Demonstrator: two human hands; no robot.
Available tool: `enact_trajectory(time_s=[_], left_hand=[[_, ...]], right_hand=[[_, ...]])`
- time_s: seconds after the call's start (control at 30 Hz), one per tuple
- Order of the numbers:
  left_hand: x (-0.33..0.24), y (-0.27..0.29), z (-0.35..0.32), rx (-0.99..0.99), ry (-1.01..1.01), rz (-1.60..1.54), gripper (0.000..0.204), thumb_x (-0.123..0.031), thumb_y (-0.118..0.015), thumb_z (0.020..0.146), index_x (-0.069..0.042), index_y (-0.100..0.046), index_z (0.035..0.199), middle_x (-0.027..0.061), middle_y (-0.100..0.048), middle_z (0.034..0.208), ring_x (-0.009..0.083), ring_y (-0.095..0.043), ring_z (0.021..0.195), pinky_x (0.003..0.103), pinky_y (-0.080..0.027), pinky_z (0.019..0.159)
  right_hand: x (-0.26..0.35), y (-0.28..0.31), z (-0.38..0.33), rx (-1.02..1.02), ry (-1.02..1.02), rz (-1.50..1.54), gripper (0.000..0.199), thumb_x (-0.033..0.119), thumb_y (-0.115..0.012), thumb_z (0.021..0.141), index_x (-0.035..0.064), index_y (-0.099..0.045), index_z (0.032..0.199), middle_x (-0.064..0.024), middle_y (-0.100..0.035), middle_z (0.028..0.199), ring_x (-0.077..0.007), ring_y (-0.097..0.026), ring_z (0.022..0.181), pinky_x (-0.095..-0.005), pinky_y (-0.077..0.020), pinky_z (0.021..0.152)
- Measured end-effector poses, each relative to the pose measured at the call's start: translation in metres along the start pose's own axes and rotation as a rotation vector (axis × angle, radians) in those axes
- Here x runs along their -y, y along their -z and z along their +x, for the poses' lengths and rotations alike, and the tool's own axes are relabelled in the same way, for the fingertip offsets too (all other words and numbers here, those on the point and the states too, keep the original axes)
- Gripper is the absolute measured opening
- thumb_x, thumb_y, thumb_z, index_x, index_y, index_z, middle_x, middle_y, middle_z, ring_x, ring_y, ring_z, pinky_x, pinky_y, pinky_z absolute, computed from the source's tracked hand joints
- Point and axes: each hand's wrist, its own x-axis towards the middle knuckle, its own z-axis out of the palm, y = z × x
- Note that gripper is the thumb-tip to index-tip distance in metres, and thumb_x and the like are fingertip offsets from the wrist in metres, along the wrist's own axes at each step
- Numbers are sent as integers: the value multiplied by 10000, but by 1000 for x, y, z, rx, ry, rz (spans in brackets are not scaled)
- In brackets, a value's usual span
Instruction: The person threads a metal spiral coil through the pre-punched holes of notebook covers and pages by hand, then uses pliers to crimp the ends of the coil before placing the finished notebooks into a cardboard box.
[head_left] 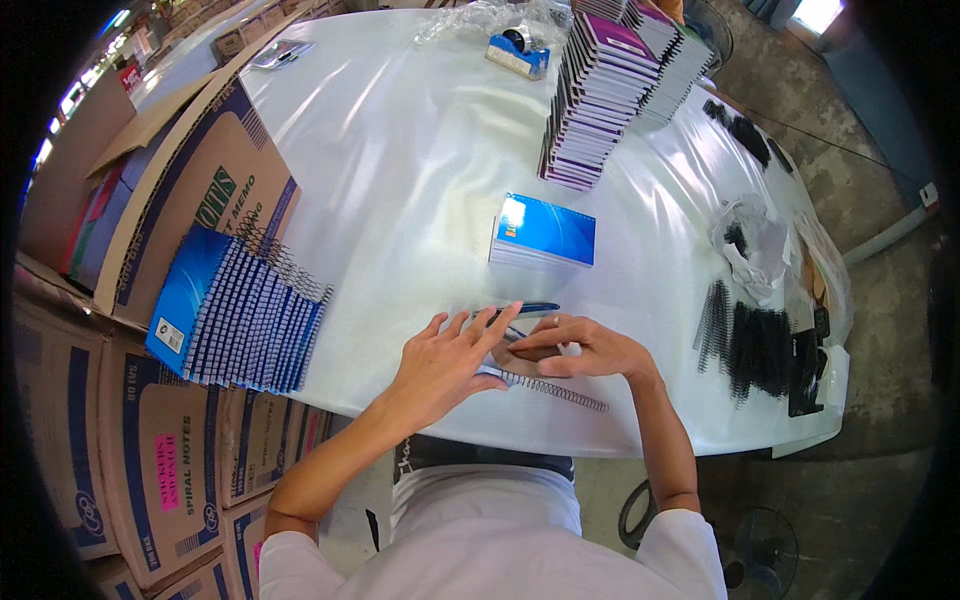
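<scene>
Near the front edge of the table, a small brown-faced memo pad (pixel 515 357) lies between my hands, mostly covered by them. A dark wire coil (pixel 572 394) runs along its near edge and sticks out to the right. My left hand (pixel 447 355) rests on the pad's left side, fingers stretched and thumb by the coil's left end. My right hand (pixel 585 345) curls over the pad's right part with bent fingers, its thumb just above the coil; the exact grip is hidden. Just beyond my fingertips lies a slim dark blue tool (pixel 535 308), partly covered.
A blue-covered pad stack (pixel 545 230) stands ahead, and tall purple notebook stacks (pixel 605 90) behind it. At left, coil-bound blue notebooks (pixel 250 310) lean by an open carton (pixel 200 190). Loose black coils (pixel 755 345) and a plastic bag (pixel 750 245) lie right.
</scene>
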Motion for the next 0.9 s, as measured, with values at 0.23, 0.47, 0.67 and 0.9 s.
enact_trajectory(time_s=[0.23,0.47,0.67,0.9], left_hand=[[5,2,-2,-40,2,34,1014,-475,-755,721,-223,-219,1544,131,-543,1388,351,-559,1227,499,-420,1053],[13,6,-5,-30,27,77,1017,-462,-769,713,-237,-225,1542,115,-535,1398,356,-554,1236,522,-401,1063],[16,9,-12,-23,94,74,1029,-424,-800,700,-265,-227,1540,89,-484,1453,362,-487,1307,514,-422,1052],[24,8,-13,-133,193,-238,1153,-264,-887,614,-243,-206,1544,89,-277,1586,385,-434,1346,406,-509,981]], right_hand=[[-2,-5,3,-8,0,101,565,454,-690,830,54,-679,1228,-143,-648,1161,-264,-573,1070,-373,-431,946],[-3,-8,10,-18,154,243,502,403,-674,871,92,-662,1265,-93,-656,1033,-220,-574,948,-346,-446,862],[4,-11,18,7,67,169,614,482,-670,831,37,-654,1255,-133,-655,1140,-244,-556,1075,-371,-416,954],[2,-8,31,-2,161,194,518,425,-664,872,92,-661,1269,-62,-603,999,-172,-531,891,-293,-425,804]])
